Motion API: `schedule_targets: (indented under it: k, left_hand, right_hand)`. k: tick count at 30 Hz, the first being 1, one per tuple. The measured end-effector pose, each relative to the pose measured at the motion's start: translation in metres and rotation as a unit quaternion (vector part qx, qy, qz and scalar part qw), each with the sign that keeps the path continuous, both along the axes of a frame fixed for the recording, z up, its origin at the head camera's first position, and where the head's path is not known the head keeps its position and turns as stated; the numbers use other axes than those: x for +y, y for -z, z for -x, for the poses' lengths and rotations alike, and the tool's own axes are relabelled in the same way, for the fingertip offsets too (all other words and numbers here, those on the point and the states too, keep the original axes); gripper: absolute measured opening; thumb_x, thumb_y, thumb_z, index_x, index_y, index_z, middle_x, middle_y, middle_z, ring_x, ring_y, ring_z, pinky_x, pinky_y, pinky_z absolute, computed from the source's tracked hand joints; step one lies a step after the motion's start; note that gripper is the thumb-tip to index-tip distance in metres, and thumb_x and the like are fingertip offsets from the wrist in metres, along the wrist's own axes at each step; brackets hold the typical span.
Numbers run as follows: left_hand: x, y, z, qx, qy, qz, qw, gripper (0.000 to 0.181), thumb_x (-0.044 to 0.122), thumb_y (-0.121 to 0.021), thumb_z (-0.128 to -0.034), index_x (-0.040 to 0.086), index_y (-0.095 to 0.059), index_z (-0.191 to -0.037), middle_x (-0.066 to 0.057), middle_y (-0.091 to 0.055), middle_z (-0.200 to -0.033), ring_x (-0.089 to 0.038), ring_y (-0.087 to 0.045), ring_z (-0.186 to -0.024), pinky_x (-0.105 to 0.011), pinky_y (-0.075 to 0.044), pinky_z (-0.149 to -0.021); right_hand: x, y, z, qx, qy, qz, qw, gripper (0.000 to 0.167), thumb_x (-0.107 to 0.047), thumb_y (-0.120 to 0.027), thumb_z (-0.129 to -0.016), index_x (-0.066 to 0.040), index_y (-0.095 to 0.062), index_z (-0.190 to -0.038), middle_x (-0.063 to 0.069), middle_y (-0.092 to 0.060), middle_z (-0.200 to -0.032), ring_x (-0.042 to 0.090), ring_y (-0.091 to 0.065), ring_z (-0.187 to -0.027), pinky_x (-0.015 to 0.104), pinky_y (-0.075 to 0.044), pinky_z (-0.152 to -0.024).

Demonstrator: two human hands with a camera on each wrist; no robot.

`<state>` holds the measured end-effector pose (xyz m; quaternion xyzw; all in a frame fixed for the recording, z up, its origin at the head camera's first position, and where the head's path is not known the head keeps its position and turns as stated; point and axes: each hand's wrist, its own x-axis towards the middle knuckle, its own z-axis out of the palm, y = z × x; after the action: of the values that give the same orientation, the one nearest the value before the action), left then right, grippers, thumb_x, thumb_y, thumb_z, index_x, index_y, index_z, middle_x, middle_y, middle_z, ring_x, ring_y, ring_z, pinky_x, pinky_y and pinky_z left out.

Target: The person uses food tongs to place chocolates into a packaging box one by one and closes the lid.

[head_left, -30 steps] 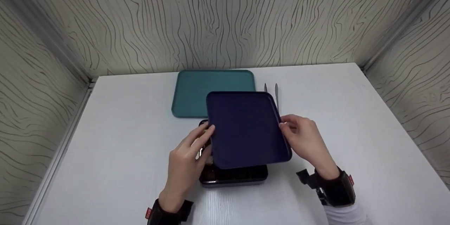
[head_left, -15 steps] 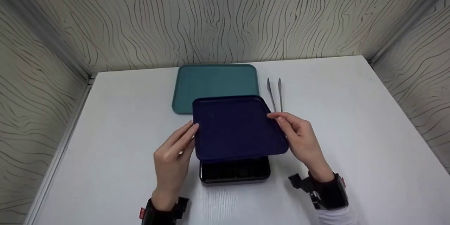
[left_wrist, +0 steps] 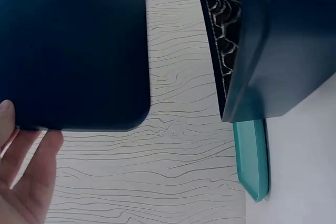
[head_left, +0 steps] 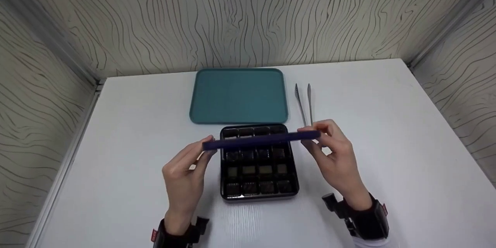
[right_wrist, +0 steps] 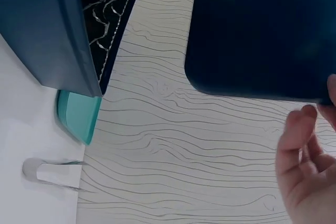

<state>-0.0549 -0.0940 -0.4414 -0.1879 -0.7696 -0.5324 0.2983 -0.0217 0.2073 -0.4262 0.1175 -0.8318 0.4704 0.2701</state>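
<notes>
A thin navy lid [head_left: 261,140] hangs above the box, seen almost edge-on in the head view; both wrist views show its broad dark face. My left hand [head_left: 184,180] pinches its left end between thumb and fingers. At the other end my right hand [head_left: 336,159] pinches the lid too. Below sits an uncovered navy box [head_left: 260,199] with a black divided insert. Small square pieces that look like chocolates [head_left: 250,189] fill its visible compartments, mostly dark, one row paler. The lid hides a band across the box's far half.
A teal tray [head_left: 238,97] lies flat just behind the box. Metal tongs [head_left: 302,109] rest spread on the white table [head_left: 116,139], right of the tray and behind my right hand. Wood-patterned panels [head_left: 240,19] wall in the back and sides.
The lid has moved left and tilted from face-on to nearly edge-on, with both hands still holding it. The box's compartments have come into view beneath it.
</notes>
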Motion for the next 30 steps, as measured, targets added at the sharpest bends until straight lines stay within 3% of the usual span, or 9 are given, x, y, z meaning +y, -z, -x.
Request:
schedule_targets:
  k: [3, 6, 8, 10, 12, 15, 18, 23, 30]
  left_hand:
    - [0.002, 0.000, -0.001, -0.032, 0.003, -0.005, 0.9995, 0.028, -0.003, -0.081, -0.0850, 0.001, -0.081, -0.113, -0.010, -0.081, -0.091, 0.008, -0.070, -0.085, -0.010, -0.054, -0.065]
    - [0.004, -0.001, -0.003, -0.140, 0.017, -0.032, 0.9895, 0.031, 0.002, -0.078, -0.0914, 0.000, -0.077, -0.122, -0.012, -0.079, -0.090, 0.004, -0.068, -0.078, -0.015, -0.057, -0.062]
    - [0.004, -0.002, -0.003, -0.231, 0.027, -0.048, 0.9715, 0.034, 0.008, -0.074, -0.0967, 0.003, -0.074, -0.130, -0.015, -0.078, -0.094, 0.001, -0.068, -0.073, -0.019, -0.058, -0.058]
    - [0.004, -0.002, -0.001, -0.309, 0.042, -0.060, 0.9483, 0.037, 0.013, -0.071, -0.1007, 0.005, -0.069, -0.137, -0.017, -0.077, -0.100, -0.001, -0.068, -0.070, -0.023, -0.059, -0.055]
    - [0.003, -0.002, 0.001, -0.348, 0.058, -0.051, 0.9343, 0.040, 0.015, -0.069, -0.1025, 0.004, -0.066, -0.141, -0.019, -0.076, -0.107, -0.002, -0.069, -0.069, -0.026, -0.059, -0.054]
    - [0.000, 0.001, 0.004, -0.362, 0.076, -0.022, 0.9288, 0.044, 0.015, -0.067, -0.1035, 0.001, -0.061, -0.145, -0.021, -0.074, -0.115, -0.003, -0.070, -0.071, -0.031, -0.060, -0.053]
    - [0.000, 0.008, 0.006, -0.347, 0.080, 0.034, 0.9340, 0.046, 0.016, -0.065, -0.1043, -0.002, -0.059, -0.146, -0.020, -0.073, -0.116, -0.003, -0.064, -0.066, -0.027, -0.057, -0.051]
    - [0.001, 0.019, 0.008, -0.306, 0.060, 0.137, 0.9404, 0.044, 0.016, -0.063, -0.1056, -0.007, -0.060, -0.143, -0.016, -0.076, -0.109, 0.001, -0.048, -0.063, -0.017, -0.045, -0.057]
    - [0.006, 0.024, 0.010, -0.307, 0.050, 0.188, 0.9318, 0.044, 0.015, -0.062, -0.1054, -0.009, -0.059, -0.143, -0.015, -0.075, -0.106, -0.004, -0.049, -0.064, -0.019, -0.045, -0.060]
  right_hand:
    - [-0.002, 0.000, 0.000, -0.016, 0.027, -0.014, 0.9994, 0.020, 0.008, -0.072, -0.092, -0.004, -0.080, -0.105, -0.005, -0.067, -0.101, -0.005, -0.061, -0.095, 0.010, -0.050, -0.071]
    - [-0.004, 0.000, 0.001, -0.102, 0.026, 0.020, 0.9942, 0.009, 0.001, -0.069, -0.098, -0.003, -0.077, -0.096, -0.001, -0.066, -0.086, -0.002, -0.062, -0.081, 0.015, -0.054, -0.067]
    - [-0.005, 0.000, 0.003, -0.181, 0.028, 0.053, 0.9817, 0.011, -0.006, -0.067, -0.101, -0.003, -0.076, -0.096, -0.001, -0.068, -0.080, 0.001, -0.063, -0.072, 0.018, -0.054, -0.062]
    - [-0.005, 0.001, 0.005, -0.253, 0.029, 0.087, 0.9631, 0.017, -0.011, -0.065, -0.104, 0.001, -0.076, -0.110, -0.001, -0.071, -0.082, 0.004, -0.060, -0.062, 0.021, -0.053, -0.058]
    - [-0.004, 0.004, 0.008, -0.295, 0.031, 0.101, 0.9495, 0.029, -0.014, -0.063, -0.105, 0.006, -0.071, -0.126, 0.007, -0.076, -0.090, 0.005, -0.059, -0.058, 0.021, -0.051, -0.056]
    - [-0.004, 0.008, 0.012, -0.320, 0.024, 0.103, 0.9416, 0.042, -0.016, -0.062, -0.106, 0.008, -0.061, -0.142, 0.018, -0.076, -0.106, 0.004, -0.058, -0.057, 0.022, -0.052, -0.055]
    - [-0.002, 0.012, 0.016, -0.329, 0.017, 0.084, 0.9403, 0.043, -0.016, -0.061, -0.107, 0.008, -0.060, -0.143, 0.022, -0.074, -0.108, 0.004, -0.058, -0.055, 0.022, -0.052, -0.054]
    - [-0.002, 0.024, 0.022, -0.346, 0.005, 0.032, 0.9377, 0.045, -0.018, -0.060, -0.108, 0.008, -0.058, -0.144, 0.021, -0.074, -0.104, 0.004, -0.061, -0.057, 0.021, -0.053, -0.055]
    - [-0.004, 0.037, 0.025, -0.359, 0.011, -0.012, 0.9331, 0.043, -0.017, -0.059, -0.108, 0.008, -0.059, -0.143, 0.019, -0.076, -0.101, 0.007, -0.064, -0.060, 0.022, -0.054, -0.054]
